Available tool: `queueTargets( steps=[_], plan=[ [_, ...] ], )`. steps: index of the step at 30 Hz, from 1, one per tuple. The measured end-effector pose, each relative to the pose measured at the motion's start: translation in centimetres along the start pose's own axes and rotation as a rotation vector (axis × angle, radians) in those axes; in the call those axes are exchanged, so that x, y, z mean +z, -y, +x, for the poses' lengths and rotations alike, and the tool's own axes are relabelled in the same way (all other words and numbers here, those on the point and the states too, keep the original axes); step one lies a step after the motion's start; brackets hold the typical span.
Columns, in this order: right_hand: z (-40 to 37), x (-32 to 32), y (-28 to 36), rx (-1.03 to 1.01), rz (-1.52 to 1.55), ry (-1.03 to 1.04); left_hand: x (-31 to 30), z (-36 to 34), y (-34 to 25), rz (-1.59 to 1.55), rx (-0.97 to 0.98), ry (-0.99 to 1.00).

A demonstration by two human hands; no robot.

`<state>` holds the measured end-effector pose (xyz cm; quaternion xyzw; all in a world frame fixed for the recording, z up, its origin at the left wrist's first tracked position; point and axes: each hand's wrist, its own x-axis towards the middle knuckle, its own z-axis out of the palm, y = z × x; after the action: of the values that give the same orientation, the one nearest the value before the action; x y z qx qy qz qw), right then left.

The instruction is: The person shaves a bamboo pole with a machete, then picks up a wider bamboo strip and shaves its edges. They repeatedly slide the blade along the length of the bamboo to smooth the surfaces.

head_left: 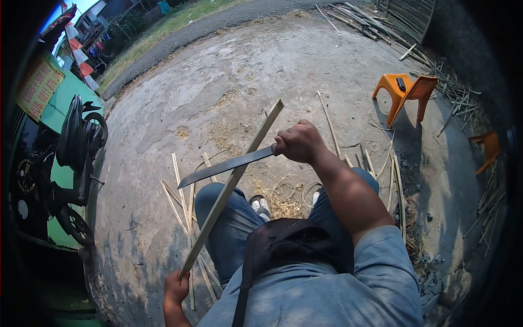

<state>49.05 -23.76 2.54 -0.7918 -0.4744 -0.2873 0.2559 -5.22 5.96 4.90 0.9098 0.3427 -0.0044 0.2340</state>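
Observation:
My right hand [299, 141] is closed round the handle of a long machete [226, 167], whose blade points left. The blade crosses a long pale bamboo strip [220, 201] that slants up to the right over my left knee. Around the strip's lower end, my left hand [177, 285] is wrapped. Its upper end rises free, left of my right hand. Thin bamboo strips [175, 204] lie on the ground beside my left leg. Curled shavings [284, 207] are scattered between my feet.
An orange chair [397, 90] with a small black object on it stands at the upper right, and another orange chair [486, 148] at the right edge. Bamboo pieces [370, 24] are heaped at the upper right. A black motorcycle [73, 163] stands at the left.

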Motion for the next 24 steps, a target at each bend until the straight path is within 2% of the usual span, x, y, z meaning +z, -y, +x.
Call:
queueTargets(
  steps=[1,2,3,4,7,9,11,14,15,17,20,21,23,24],
  plan=[
    [-0.3,-0.4,-2.1,0.185,0.072,0.028,0.1,-0.2,0.0,0.025,0.019,-0.031],
    [-1.0,0.4,-4.7,0.495,0.069,0.107,0.3,-0.1,-0.4,0.040,0.032,-0.044],
    [-1.4,1.0,-6.5,0.771,0.197,0.132,0.2,0.0,-0.9,0.056,0.045,-0.061],
    [-1.6,0.7,-6.8,0.799,0.195,0.169,-0.1,0.0,-1.4,0.071,0.055,-0.079],
    [-0.8,-1.1,-4.6,0.762,0.062,0.230,-1.0,0.4,-2.5,0.000,-0.033,0.014],
    [-0.4,-1.7,-2.9,0.659,0.017,0.132,-0.2,0.6,-1.0,-0.028,-0.020,0.036],
    [-0.3,-2.1,-2.3,0.592,0.125,0.271,0.0,0.3,-1.2,-0.064,-0.035,0.051],
    [0.2,-3.4,0.1,0.276,0.044,0.362,0.3,0.2,-0.6,-0.111,-0.063,0.069],
    [0.5,-3.4,1.0,0.233,0.016,0.435,0.3,0.2,-0.8,-0.118,-0.058,0.063],
    [-0.2,-1.6,1.3,0.139,0.014,0.298,0.0,0.0,-1.4,-0.129,-0.054,0.056],
    [-0.3,-1.6,1.0,0.105,0.005,0.243,0.4,0.0,-0.7,-0.074,-0.044,0.060],
    [-0.5,-1.4,-0.9,0.277,-0.071,0.318,0.4,-0.1,-0.5,-0.063,-0.037,0.042],
    [-0.2,-1.8,-3.1,0.612,-0.116,0.296,1.0,-0.1,-0.5,-0.057,-0.011,0.009],
    [-0.5,-1.9,-3.7,0.648,-0.117,0.294,0.6,0.4,-1.3,-0.041,0.008,0.006]
  ],
)
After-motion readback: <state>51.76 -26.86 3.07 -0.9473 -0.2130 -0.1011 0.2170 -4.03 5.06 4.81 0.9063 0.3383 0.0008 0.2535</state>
